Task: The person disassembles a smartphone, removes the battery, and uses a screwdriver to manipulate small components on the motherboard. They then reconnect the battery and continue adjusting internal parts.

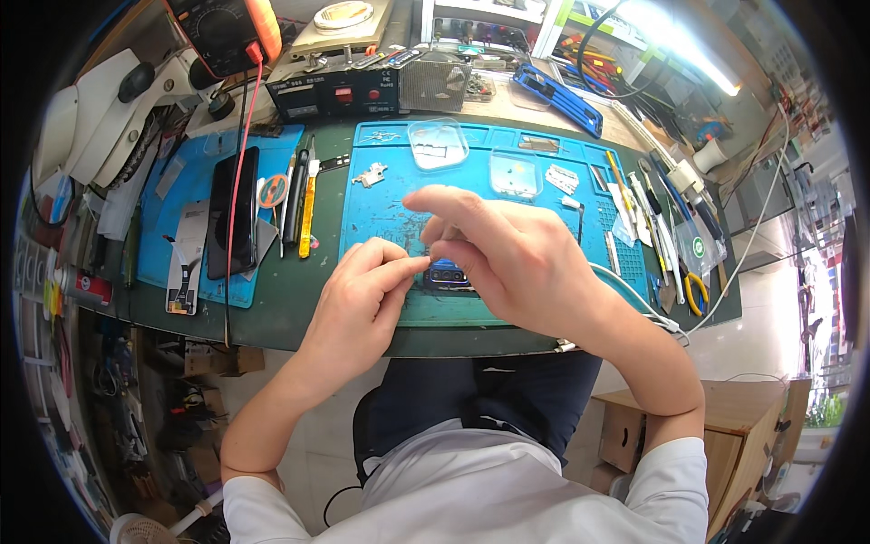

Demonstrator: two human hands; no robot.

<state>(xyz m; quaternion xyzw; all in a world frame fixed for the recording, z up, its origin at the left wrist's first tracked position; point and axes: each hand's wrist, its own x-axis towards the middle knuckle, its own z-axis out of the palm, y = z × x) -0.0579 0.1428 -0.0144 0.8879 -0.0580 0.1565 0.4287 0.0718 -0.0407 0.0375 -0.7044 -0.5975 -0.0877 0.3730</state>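
My left hand [358, 295] is closed in a pinch over the front of the blue work mat [385, 222]. Its fingertips meet those of my right hand [507, 249], whose thumb and fingers are bent together while the index finger arches out above. Whatever lies between the fingertips is too small or hidden to make out. Just below them, a dark phone part with a blue camera section [446, 275] lies on the mat, partly covered by my right hand. Farther back on the mat are a small silvery metal part [370, 175] and two clear plastic boxes [439, 145] [515, 174].
At left, a black phone [232, 213] lies near a yellow-handled tool [308, 208]. A red test lead [245, 136] hangs from the multimeter [217, 36]. Tools and yellow-handled pliers [696, 293] lie at right, beside a white cable [648, 308]. A black box-shaped device [335, 93] stands behind.
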